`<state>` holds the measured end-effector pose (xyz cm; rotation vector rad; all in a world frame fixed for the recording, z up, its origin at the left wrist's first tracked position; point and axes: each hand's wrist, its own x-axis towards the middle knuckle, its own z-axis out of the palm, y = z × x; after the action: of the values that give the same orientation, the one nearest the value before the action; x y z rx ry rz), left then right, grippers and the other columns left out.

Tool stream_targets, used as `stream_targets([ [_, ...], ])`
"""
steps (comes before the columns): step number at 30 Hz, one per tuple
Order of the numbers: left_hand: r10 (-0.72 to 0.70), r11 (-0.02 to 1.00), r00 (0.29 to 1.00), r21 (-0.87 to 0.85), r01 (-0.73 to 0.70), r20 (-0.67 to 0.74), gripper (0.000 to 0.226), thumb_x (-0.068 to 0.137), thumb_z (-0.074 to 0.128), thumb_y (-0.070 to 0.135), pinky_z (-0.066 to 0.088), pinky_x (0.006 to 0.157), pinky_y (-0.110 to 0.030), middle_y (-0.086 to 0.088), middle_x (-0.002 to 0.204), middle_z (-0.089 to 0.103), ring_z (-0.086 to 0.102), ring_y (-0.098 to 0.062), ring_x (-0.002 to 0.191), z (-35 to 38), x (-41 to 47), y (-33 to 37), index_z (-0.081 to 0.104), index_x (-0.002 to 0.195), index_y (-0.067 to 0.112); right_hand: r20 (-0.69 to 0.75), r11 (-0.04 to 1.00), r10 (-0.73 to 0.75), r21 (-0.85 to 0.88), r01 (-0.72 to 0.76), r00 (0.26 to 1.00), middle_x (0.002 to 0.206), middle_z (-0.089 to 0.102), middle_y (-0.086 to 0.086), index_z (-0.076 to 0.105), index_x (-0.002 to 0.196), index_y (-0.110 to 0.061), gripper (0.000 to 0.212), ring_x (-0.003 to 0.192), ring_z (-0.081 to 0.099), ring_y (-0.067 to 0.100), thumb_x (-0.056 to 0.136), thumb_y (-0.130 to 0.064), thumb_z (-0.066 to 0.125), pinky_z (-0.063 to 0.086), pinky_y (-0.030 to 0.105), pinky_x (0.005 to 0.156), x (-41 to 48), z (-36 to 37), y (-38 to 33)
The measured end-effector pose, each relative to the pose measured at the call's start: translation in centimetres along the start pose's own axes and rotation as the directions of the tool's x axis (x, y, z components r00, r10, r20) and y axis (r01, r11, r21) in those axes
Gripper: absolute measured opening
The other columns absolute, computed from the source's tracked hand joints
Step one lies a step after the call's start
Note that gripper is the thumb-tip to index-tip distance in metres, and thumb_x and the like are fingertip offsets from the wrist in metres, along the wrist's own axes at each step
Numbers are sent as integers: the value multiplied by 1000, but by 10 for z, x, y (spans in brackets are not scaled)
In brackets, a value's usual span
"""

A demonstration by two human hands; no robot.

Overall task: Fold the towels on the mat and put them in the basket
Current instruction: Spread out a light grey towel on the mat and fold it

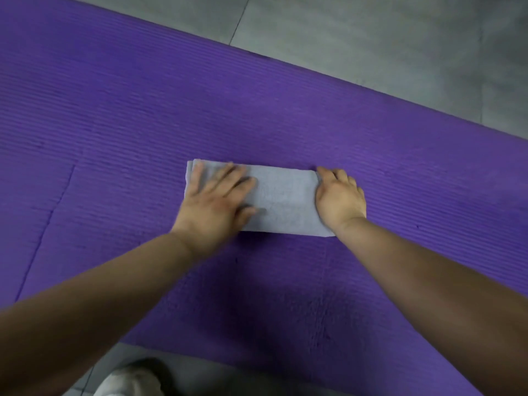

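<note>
So the grey towel [285,201] is lying in the middle of the purple mat [114,110], already folded down to a narrow rectangle. I'd say this one is getting close to done, maybe one more fold and then it's going in the basket. The basket isn't showing anywhere, and no other towels are either, so I can't say how many are left.

Going left to right: the left hand [214,204] is lying flat on the towel's left end, fingers [225,174] spread and pressing it down. The bare middle of the towel is showing between the two hands. The right hand [340,198] is sitting on the right end, fingers [343,175] curling over that edge and seemingly gripping it, though the tips are hiding underneath.
</note>
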<state>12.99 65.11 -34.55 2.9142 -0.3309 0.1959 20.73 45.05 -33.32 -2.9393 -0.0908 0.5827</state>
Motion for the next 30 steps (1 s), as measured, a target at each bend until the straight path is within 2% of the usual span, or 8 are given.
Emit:
stream_targets([
  [5,33,996,989,80,-45,145,58,77,38,43,11,104,-44,-14,114,66,62,-31,106,6,-1,2,66,110,4,-134,969,-207,110,222,969,156,2,6,12,147,-18,67,144,4,22,93,-46,37,-2,29,115,-5,-15,7],
  [8,44,997,987,63,-54,152,60,75,38,44,6,105,-41,-14,114,66,62,-31,107,8,-1,3,66,109,3,168,874,-466,-67,482,868,156,5,1,11,147,-22,83,144,4,16,80,-64,37,-6,27,113,-4,-19,3],
  [13,-111,947,993,-309,92,-44,41,76,46,40,36,78,-31,-7,81,70,60,-18,78,-17,-3,-5,69,83,6,324,903,-375,-85,422,869,150,27,-1,17,146,-24,79,138,23,19,82,-53,55,12,32,113,5,-27,-11],
  [15,-412,821,911,-420,388,36,40,79,50,46,32,51,-25,9,50,53,45,-13,51,-33,-13,-1,58,57,13,305,913,-345,-109,392,888,140,40,2,29,139,-22,78,129,35,22,77,-56,60,21,33,108,6,-29,-13],
  [17,-587,593,714,-397,700,381,46,85,55,46,32,45,-22,7,37,47,43,-8,40,-34,-27,2,52,50,16,305,932,-296,-114,343,905,131,47,3,36,132,-20,75,123,40,23,72,-59,62,24,34,104,8,-28,-13],
  [21,-491,-146,323,-442,885,809,31,86,54,39,45,50,-21,-3,72,58,55,-13,54,-22,-38,-1,57,74,11,393,964,-205,-77,254,897,121,54,-1,42,121,-19,71,113,49,21,69,-61,64,31,32,93,8,-29,-14],
  [24,-527,-372,352,-582,723,774,20,88,53,33,46,65,-26,-3,84,58,57,-15,75,-11,-28,-3,54,82,14,426,974,-173,-60,218,888,116,56,-3,45,116,-19,67,108,52,20,68,-63,64,35,31,86,7,-26,-13],
  [30,-602,-434,386,-692,576,699,30,83,63,25,46,73,-23,-1,102,65,61,-14,93,-4,7,4,56,110,13,441,993,-110,13,116,891,112,59,-2,52,110,-19,64,104,56,20,66,-64,64,43,30,81,6,-13,-6],
])
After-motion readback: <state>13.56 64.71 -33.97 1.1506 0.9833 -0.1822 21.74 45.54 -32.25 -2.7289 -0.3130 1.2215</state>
